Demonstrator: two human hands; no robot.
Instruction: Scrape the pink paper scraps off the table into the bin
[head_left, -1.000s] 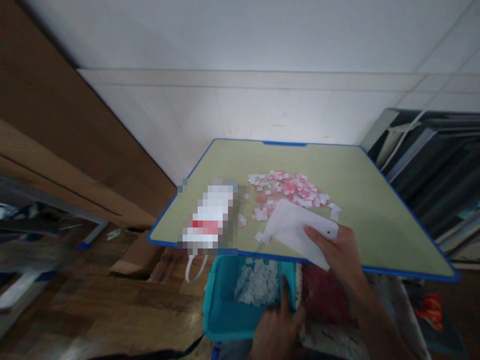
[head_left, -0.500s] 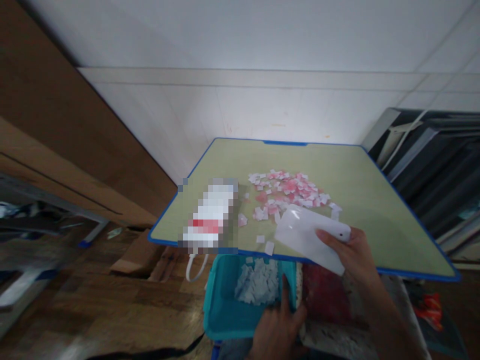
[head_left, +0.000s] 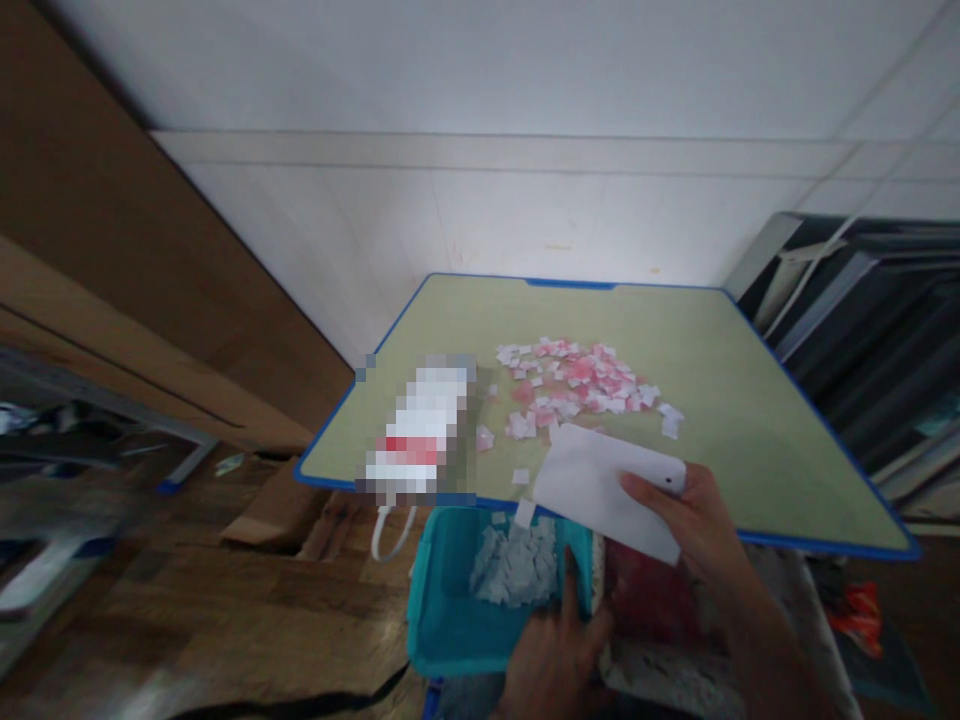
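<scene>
My right hand (head_left: 686, 510) is closed around a white plastic scraper (head_left: 600, 485), thumb on top near its small hole. The scraper lies low over the near edge of the pale green tabletop (head_left: 450, 320). Beyond its far edge spreads a pile of small pink and white paper pieces (head_left: 592, 380). One white paper piece (head_left: 525, 514) hangs at the blue-edged rim, left of the scraper. Below, a teal plastic bin (head_left: 446, 640) contains many white pieces (head_left: 517, 565). My left hand (head_left: 555, 650) grips the bin's near right side, index finger along its inner wall.
A blurred-out white and red object (head_left: 420, 430) with a white loop (head_left: 394, 540) rests on the table's left. Dark flat panels (head_left: 885, 310) lean at the right. A cardboard box (head_left: 277, 510) sits on the wooden floor. A white wall rises behind the table.
My right hand has drawn the scraper slightly toward me and left. A white paper piece has slid over the table's near edge above the bin. My left hand stays in place.
</scene>
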